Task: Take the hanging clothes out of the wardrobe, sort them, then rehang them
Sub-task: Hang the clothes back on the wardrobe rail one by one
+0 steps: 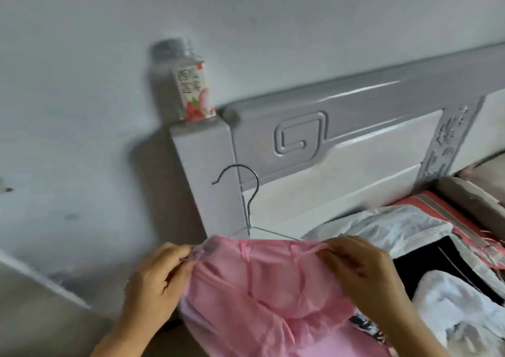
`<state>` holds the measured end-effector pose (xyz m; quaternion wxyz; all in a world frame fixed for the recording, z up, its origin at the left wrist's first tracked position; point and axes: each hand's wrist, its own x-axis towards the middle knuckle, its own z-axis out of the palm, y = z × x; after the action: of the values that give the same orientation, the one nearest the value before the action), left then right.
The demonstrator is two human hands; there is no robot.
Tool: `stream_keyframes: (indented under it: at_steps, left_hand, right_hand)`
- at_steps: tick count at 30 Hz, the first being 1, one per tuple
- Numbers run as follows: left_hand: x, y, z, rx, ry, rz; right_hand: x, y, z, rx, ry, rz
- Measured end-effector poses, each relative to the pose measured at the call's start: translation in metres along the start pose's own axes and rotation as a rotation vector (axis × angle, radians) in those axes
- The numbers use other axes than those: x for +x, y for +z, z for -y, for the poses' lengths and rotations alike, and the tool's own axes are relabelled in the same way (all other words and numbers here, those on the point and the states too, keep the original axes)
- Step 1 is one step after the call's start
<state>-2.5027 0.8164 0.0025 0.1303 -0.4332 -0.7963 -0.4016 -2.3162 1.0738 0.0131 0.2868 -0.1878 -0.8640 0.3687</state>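
A pink garment (262, 288) hangs on a thin metal wire hanger (250, 200), whose hook rises in front of the bed's headboard. My left hand (158, 280) pinches the garment's top edge at its left end. My right hand (358, 272) pinches the top edge at its right end, over the hanger's arm. The garment's lower part drops out of view at the bottom. More clothes lie on the bed to the right: a white piece (464, 310), a black piece (426, 263) and a pale patterned one (388, 225).
A grey and white headboard (341, 143) runs across the right half. A clear plastic bottle (188, 83) with a red and white label stands on its corner post. A pale wall (82, 110) fills the left. A red striped cloth (437, 203) lies by the headboard.
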Motion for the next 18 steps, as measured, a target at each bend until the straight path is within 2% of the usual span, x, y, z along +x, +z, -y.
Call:
stream_keyframes:
  at_steps: [5,10,15,18]
  left_hand:
    - [-0.064,-0.135,0.039,0.053,-0.144,-0.117]
    - [-0.104,-0.238,0.032,0.034,-0.291,-0.323]
    - [-0.143,-0.309,0.027,0.341,-0.357,-0.502]
    - [-0.178,-0.357,0.020,0.510,-0.371,-0.602]
  right_hand:
    - [0.007,0.083,0.107,0.098,-0.196,0.112]
    - [0.002,0.156,0.222,0.185,-0.367,0.280]
    - [-0.016,0.220,0.313,0.391,-0.461,0.375]
    - [-0.024,0.258,0.355,0.508,-0.581,0.469]
